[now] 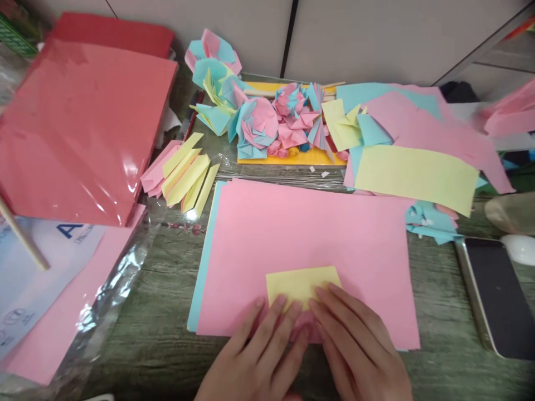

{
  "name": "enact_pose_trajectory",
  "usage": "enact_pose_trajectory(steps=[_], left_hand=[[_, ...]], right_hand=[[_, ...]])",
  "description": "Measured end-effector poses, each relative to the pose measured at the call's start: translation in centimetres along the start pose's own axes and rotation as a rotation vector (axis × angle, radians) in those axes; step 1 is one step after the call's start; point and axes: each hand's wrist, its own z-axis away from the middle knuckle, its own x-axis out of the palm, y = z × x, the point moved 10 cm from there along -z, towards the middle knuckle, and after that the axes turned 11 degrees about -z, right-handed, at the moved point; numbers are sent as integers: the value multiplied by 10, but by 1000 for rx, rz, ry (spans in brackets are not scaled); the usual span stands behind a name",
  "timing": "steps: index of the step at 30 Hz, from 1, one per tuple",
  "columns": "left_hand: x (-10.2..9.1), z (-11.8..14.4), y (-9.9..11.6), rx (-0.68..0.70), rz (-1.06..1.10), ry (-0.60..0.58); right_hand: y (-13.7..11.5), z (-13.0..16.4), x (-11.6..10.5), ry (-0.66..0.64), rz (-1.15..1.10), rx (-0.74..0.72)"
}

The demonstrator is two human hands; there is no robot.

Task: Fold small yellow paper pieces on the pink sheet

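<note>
- Here's our yellow paper (295, 283), lying on the pink sheet (305, 228), near its front edge.
- Our left hand (259, 353) and right hand (363, 341) sit close together, both touching the paper; whether they pinch it, we can't tell.
- Looks light, thin, easily creased: its far corners offer our gentlest hold.

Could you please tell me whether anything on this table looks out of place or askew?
Two small things, perhaps: the blue sheet juts out left of the pink sheet above it, so their edges don't align, and two tiny white scraps lie loose near the orange piece, like stray offcuts.
</note>
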Motion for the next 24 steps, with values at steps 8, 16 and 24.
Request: enact_pose_trajectory(steps=[8,16,24], left_hand=[[3,1,0,-17,27,-7],[3,0,-2,-37,23,4],[1,-1,-4,-70,35,1]], right_hand=[[2,-1,6,-68,17,20],[2,-3,6,-58,32,32],[2,-7,3,-49,37,49]])
